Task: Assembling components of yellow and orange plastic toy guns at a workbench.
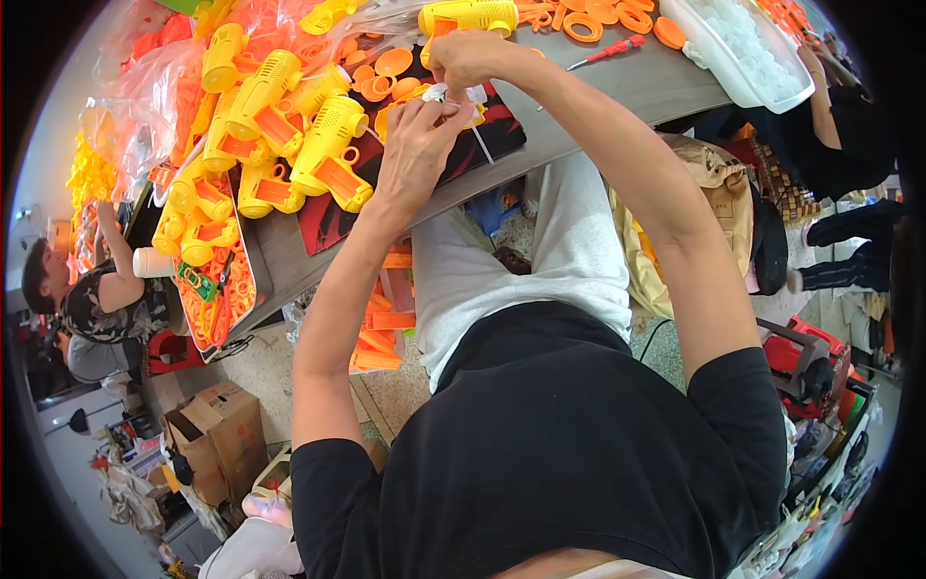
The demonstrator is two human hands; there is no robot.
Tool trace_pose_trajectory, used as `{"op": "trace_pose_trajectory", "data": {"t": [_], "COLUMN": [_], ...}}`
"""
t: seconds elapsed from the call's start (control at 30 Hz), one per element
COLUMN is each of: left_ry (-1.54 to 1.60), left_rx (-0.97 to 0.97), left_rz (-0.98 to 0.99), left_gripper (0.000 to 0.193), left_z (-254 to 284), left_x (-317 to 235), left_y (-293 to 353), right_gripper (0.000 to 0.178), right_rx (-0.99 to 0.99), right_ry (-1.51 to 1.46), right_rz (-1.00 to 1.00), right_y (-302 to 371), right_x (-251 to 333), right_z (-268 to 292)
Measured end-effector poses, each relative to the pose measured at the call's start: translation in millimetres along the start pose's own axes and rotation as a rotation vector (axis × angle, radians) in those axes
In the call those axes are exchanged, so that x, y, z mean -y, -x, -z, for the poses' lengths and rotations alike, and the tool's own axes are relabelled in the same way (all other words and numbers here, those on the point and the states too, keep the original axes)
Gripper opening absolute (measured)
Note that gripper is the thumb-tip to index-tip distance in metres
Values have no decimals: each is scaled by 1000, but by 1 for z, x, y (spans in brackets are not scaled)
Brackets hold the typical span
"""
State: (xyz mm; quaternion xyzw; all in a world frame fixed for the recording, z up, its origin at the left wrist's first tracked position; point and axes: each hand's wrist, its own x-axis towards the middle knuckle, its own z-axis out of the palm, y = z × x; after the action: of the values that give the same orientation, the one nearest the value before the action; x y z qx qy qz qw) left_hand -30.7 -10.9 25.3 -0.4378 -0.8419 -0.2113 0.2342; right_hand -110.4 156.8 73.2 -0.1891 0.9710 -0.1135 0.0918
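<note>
My left hand [417,154] bends over the dark red-and-black mat [502,125] at the table's near edge, its fingers closed around a small yellow-and-white plastic part [476,96]. My right hand [473,63] comes in from the right just beyond it, fingers curled down onto the same spot; what its fingertips grip is hidden. A thin white stick [483,143] juts from the part toward me. Left of my hands lie several yellow toy housings [328,145] with vents and orange handles. Another yellow housing [469,17] lies beyond my right hand.
Orange rings [582,27] and a red-handled screwdriver [608,52] lie at the far right. A white tub [743,48] of translucent pieces sits at the table's right corner. Left is a tray [253,289] of orange parts. Co-workers [106,280] are at both sides.
</note>
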Motion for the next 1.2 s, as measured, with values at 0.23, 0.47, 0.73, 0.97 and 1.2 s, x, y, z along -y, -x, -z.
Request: {"op": "trace_pose_trajectory", "data": {"t": [0.23, 0.47, 0.73, 0.97, 1.2], "left_ry": [13, -24, -22, 70, 26], "left_rx": [9, 121, -4, -289, -143], "left_rz": [22, -102, 31, 345, 212], "left_gripper": [29, 26, 26, 14, 17], "left_z": [-1, 5, -4, -1, 2], "left_x": [4, 14, 3, -7, -6], "left_y": [-1, -10, -1, 18, -6], "right_gripper": [42, 51, 43, 43, 40], "right_rx": [-14, 72, -24, -89, -75], "right_ry": [-6, -25, 20, -22, -89], "right_rz": [9, -52, 19, 39, 68], "right_y": [2, 4, 12, 17, 14], "right_x": [2, 6, 3, 2, -8], "right_z": [2, 8, 1, -7, -5]}}
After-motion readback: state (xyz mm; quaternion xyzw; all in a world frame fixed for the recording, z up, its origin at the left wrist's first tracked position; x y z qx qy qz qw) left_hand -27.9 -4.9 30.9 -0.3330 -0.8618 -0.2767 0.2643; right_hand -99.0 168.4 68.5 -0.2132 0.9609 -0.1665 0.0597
